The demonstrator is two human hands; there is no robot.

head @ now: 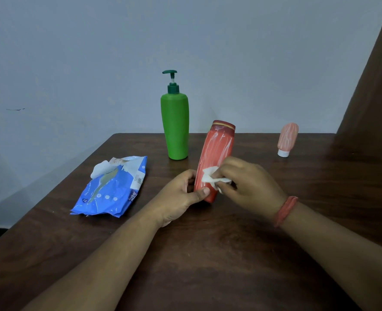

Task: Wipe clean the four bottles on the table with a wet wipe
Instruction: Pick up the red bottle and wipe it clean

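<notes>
The dark brown wooden table (230,254) meets a plain grey wall. At its middle, the left hand (181,198) curls round the base of the tilted, white-streaked red plastic bottle (216,160). It looks light, stiff and probably slick when damp, so low is a sound hold. The right hand (246,182) pinches a crumpled white wet wipe (210,177) against it.

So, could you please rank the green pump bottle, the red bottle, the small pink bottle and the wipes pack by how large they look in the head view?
1. Green pump bottle and wipes pack: similar, unranked; the pack lies nearer.
2. Red bottle, tilted, held.
3. Small pink bottle, farthest right.
</notes>
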